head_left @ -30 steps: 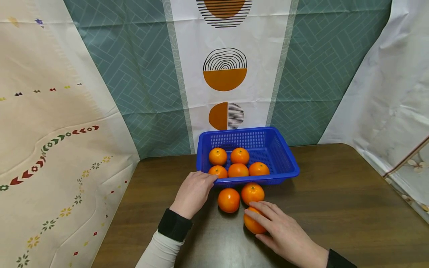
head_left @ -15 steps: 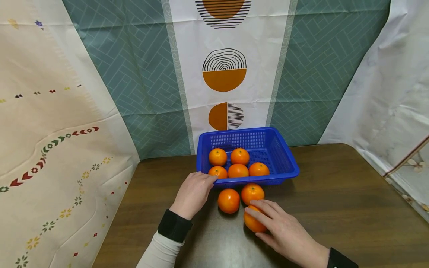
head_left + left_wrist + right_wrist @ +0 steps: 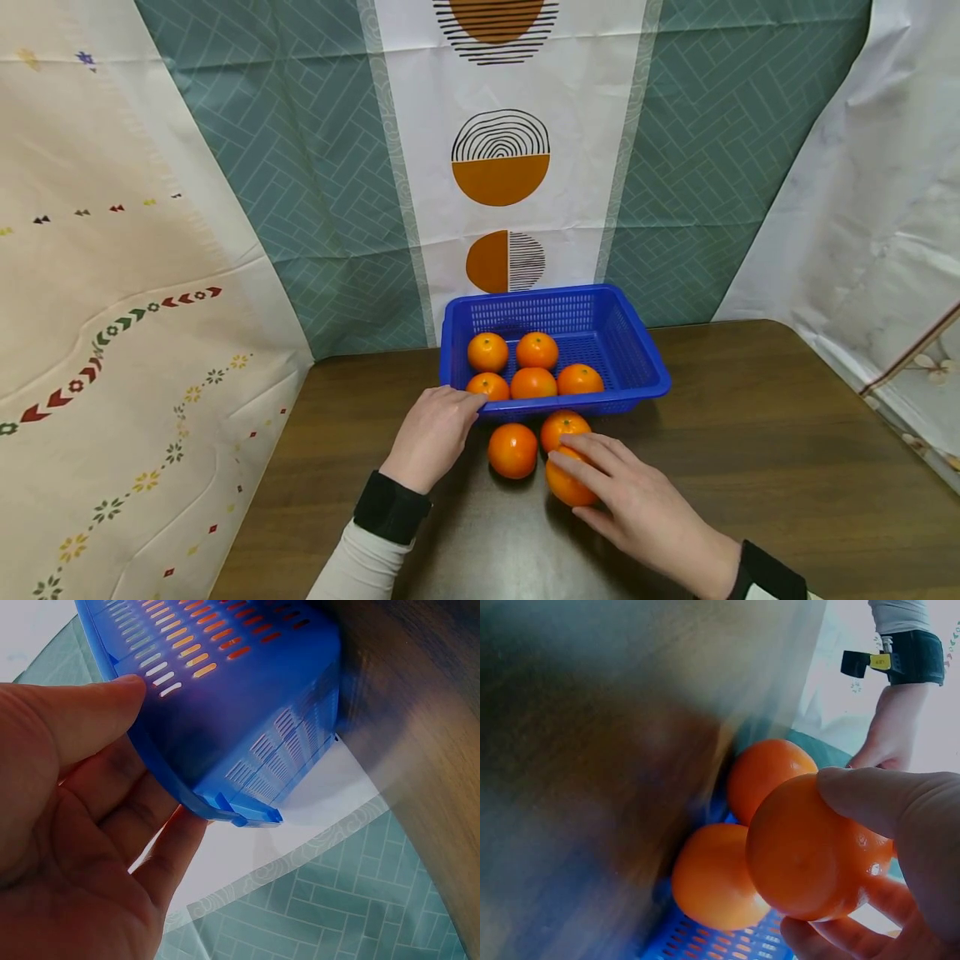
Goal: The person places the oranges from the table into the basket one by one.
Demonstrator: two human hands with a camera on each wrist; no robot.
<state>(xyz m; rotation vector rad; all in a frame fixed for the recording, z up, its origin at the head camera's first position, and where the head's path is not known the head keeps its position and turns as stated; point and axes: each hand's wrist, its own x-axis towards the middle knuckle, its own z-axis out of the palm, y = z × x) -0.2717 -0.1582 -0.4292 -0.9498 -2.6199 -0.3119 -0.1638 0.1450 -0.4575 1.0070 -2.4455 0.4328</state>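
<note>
My left hand (image 3: 431,437) grips the front-left rim of a blue plastic basket (image 3: 641,367). In the left wrist view its thumb (image 3: 105,705) presses the outer wall, with the other fingers on the rim's far side. My right hand (image 3: 641,504) holds an orange (image 3: 567,483) between thumb and fingers, in front of the basket. In the right wrist view this held orange (image 3: 810,847) overlaps two others. Those are an orange (image 3: 512,451) to its left and another orange (image 3: 562,427) right by the basket's front wall. Several oranges (image 3: 534,383) lie inside the basket, mostly on its left side.
The basket stands on a brown wooden table (image 3: 750,433) near its back edge. Behind hangs a green and white patterned cloth (image 3: 337,167). Pale printed cloths flank the table at left (image 3: 150,400) and right (image 3: 885,208).
My right hand has moved slightly forward with the orange, which now covers part of the orange by the basket. The left hand and basket have stayed in place.
</note>
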